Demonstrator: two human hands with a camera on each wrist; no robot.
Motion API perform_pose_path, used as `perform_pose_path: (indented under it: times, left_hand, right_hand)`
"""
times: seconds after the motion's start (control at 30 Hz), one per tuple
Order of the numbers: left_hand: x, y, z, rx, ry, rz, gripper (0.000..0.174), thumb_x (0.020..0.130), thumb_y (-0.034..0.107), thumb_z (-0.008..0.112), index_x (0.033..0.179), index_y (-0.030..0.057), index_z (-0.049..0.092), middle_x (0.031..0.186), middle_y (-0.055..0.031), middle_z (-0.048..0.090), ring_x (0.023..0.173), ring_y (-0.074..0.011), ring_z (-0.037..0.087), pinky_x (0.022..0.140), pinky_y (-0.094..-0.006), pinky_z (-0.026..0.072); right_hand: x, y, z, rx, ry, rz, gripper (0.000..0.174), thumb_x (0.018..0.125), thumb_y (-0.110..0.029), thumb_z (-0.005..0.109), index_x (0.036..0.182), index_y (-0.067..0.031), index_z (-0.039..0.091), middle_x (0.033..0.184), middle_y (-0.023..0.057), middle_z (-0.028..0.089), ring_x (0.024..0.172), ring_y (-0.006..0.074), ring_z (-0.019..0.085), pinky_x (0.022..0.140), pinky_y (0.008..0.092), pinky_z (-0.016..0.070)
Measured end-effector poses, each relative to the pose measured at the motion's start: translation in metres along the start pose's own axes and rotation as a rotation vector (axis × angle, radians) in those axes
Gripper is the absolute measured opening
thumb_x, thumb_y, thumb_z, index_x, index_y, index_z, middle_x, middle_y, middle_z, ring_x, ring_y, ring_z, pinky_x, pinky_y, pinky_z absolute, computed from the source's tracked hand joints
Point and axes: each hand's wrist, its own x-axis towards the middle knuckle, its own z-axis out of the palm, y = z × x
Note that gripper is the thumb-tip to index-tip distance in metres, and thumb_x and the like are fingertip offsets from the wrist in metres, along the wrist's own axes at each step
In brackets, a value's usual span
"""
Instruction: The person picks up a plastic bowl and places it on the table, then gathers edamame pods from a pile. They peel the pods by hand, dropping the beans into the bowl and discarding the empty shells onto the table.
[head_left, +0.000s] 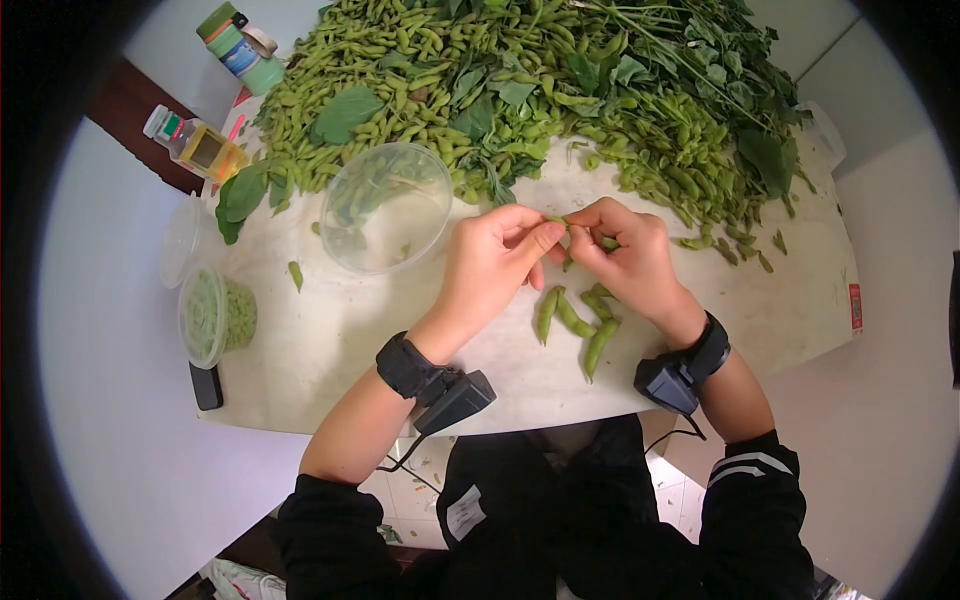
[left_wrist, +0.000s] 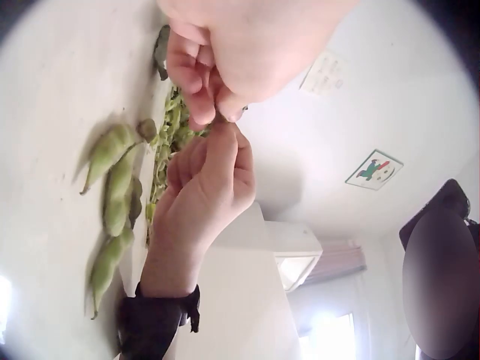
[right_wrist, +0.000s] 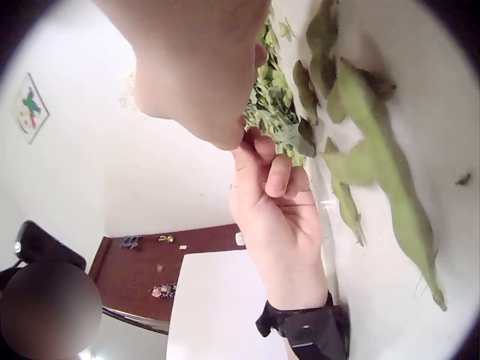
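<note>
Over the table's middle my two hands meet fingertip to fingertip. My left hand [head_left: 495, 250] pinches one end of a green soybean pod [head_left: 557, 221] between thumb and finger. The right hand [head_left: 632, 255] pinches the same pod from the other side, its other fingers curled in. Most of this pod is hidden by the fingertips. Just below the hands lie several loose soybean pods [head_left: 574, 318], which appear large in the right wrist view as plump pods [right_wrist: 382, 157] and in the left wrist view as a short row of pods [left_wrist: 118, 191].
A big heap of soybean pods [head_left: 420, 90] and leafy stems covers the back. Left of my hands stands a clear round tub [head_left: 390, 262] with shells inside. A lidded tub of shelled beans [head_left: 240, 315], an oil bottle [head_left: 195, 145] and a green flask [head_left: 245, 60] line the left side.
</note>
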Motion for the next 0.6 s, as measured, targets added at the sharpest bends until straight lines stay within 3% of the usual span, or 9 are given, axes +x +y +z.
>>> perform_pose_path:
  times: [0.07,0.27,0.6]
  left_hand:
    - [-0.0015,0.0019,0.0002,-0.011,-0.021,0.018,0.016,0.08,0.013,0.058,0.082,-0.0027,0.056,0.067,-0.0053,0.059,0.046,-0.0056,0.049,0.041,-0.018,0.0367]
    - [-0.0021,0.0014,0.0002,-0.042,-0.048,0.034,0.015,0.08,0.011,0.057,0.084,-0.0036,0.054,0.069,-0.0061,0.059,0.048,-0.0058,0.05,0.042,-0.0178,0.0375]
    - [-0.0023,-0.0044,-0.0008,-0.036,-0.074,0.027,0.013,0.08,0.006,0.053,0.086,-0.0054,0.052,0.071,-0.0062,0.058,0.052,-0.0062,0.052,0.046,-0.0181,0.04]
  right_hand:
    - [-0.0004,0.0042,0.0064,0.074,0.123,-0.054,0.01,0.073,-0.009,0.059,0.075,0.0,0.056,0.055,0.0085,0.056,0.044,0.0125,0.052,0.043,0.0242,0.0408]
    - [-0.0003,-0.0001,0.0037,-0.029,0.123,-0.158,0.011,0.07,-0.009,0.062,0.074,-0.0007,0.056,0.055,0.0095,0.056,0.043,0.0163,0.053,0.042,0.0247,0.0413]
    - [-0.0031,-0.0012,0.0092,-0.065,0.17,-0.079,0.011,0.069,-0.01,0.061,0.072,-0.0012,0.055,0.054,0.012,0.056,0.045,0.0208,0.056,0.043,0.0274,0.0429]
